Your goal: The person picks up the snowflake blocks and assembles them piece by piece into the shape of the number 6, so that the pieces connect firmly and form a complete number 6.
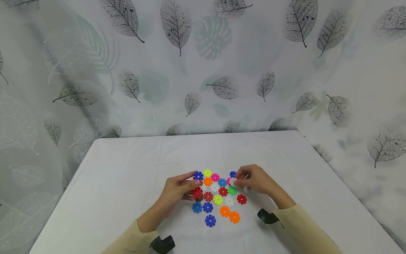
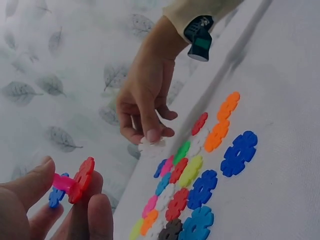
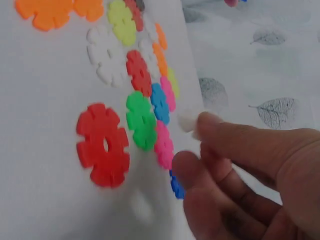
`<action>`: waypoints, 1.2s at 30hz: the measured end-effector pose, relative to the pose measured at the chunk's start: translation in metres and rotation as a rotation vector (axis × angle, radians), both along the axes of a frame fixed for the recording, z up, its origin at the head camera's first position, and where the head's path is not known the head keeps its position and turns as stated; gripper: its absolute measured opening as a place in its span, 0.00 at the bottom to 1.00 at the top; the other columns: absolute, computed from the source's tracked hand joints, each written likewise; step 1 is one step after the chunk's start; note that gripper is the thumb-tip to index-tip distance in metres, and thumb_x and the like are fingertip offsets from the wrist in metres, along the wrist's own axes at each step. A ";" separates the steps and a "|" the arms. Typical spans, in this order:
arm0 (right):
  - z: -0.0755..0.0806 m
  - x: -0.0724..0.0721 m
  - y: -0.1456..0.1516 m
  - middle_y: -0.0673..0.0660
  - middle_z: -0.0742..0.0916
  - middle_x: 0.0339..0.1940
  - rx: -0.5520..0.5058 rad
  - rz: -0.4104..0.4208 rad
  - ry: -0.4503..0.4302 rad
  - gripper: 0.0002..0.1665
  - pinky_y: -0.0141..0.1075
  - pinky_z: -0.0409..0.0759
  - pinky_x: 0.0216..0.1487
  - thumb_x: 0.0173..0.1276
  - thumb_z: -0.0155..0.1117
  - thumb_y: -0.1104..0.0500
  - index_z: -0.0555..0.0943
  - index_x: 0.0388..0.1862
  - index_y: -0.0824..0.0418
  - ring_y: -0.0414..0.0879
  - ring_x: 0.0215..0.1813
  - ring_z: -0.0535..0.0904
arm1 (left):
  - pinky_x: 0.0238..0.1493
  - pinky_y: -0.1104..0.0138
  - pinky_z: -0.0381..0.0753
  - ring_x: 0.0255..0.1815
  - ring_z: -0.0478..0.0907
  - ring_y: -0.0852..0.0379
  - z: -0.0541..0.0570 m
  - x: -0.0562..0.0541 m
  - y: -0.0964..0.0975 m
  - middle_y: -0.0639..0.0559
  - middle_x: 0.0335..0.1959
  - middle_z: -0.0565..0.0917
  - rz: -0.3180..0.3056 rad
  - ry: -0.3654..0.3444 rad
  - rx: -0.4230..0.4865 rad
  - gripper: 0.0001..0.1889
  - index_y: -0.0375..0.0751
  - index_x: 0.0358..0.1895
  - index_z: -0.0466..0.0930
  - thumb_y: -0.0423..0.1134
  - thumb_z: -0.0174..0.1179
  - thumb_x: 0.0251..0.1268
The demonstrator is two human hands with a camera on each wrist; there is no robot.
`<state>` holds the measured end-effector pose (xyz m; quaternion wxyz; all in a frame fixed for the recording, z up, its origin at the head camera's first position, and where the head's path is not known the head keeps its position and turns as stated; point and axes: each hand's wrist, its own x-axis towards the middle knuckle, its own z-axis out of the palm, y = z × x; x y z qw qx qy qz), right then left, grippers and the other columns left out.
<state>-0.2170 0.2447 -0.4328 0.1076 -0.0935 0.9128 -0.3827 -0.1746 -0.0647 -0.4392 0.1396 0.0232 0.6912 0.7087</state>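
Observation:
My left hand holds a small joined cluster of notched plastic snowflake discs over the left side of the spread. In the left wrist view the cluster shows a red disc, a pink disc seen edge-on and a blue disc, between thumb and fingers. My right hand pinches a white disc between thumb and fingertips, raised above the far right of the spread. Below it lie a pink disc, a green disc and a red disc.
Several loose discs lie flat on the white table, among them two orange discs and a dark blue disc on the near side. A leaf-patterned curtain stands behind the table. Dark devices sit at both wrists.

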 end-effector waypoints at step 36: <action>0.020 0.013 -0.061 0.43 0.89 0.39 -0.270 0.164 0.276 0.08 0.38 0.85 0.40 0.66 0.74 0.54 0.90 0.43 0.50 0.43 0.42 0.84 | 0.41 0.60 0.87 0.39 0.88 0.49 0.001 0.003 -0.001 0.42 0.48 0.88 -0.143 -0.046 0.055 0.31 0.36 0.69 0.74 0.46 0.68 0.68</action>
